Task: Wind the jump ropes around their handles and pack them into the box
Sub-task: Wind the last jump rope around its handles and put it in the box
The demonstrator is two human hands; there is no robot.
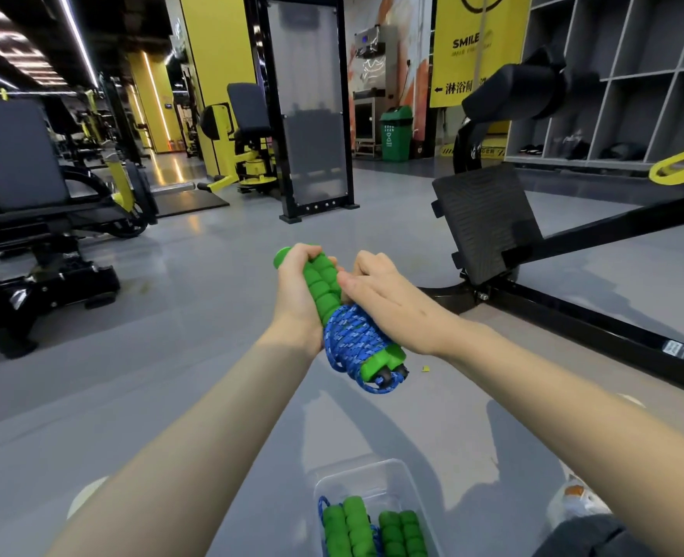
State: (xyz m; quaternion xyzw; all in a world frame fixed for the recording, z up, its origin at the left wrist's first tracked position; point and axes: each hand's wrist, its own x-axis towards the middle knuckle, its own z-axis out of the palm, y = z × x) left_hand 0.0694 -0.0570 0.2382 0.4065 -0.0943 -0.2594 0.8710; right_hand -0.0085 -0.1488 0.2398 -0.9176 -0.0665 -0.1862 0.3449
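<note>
1. Gripping a jump rope [334, 315] in mid-air with the left hand [298, 293], with fingers wrapped round the upper part of the paired green handles [320, 281].
2. Clasping that jump rope from the opposite side with the right hand [388, 303], with the thumb laid against the handles, fingers curled in behind them and the palm over the coil. Impossible to tell whether the fingertips sit on foam or on a cord end.
3. Blue cord [352, 335] wound in tight turns round the lower half of the handles, with a small loop hanging past the black-tipped ends nearest the camera.
4. Held tilted, with the bare green end up and to the left and the wrapped end down and to the right, above the grey floor [211, 355] and well clear of the box.
5. Low at the frame's bottom edge, between the two forearms, a clear box [372, 470] on the floor, with two packed jump ropes [350, 524] side by side inside, a little blue cord showing at their left, and the near part cut off by the edge.
6. Beyond the hands to the right, the black footplate [485, 223] of a gym machine.
7. Far back by the wall, a green bin [396, 134].
8. On the floor near the rope's lower end, a small yellow scrap [426, 368].
</note>
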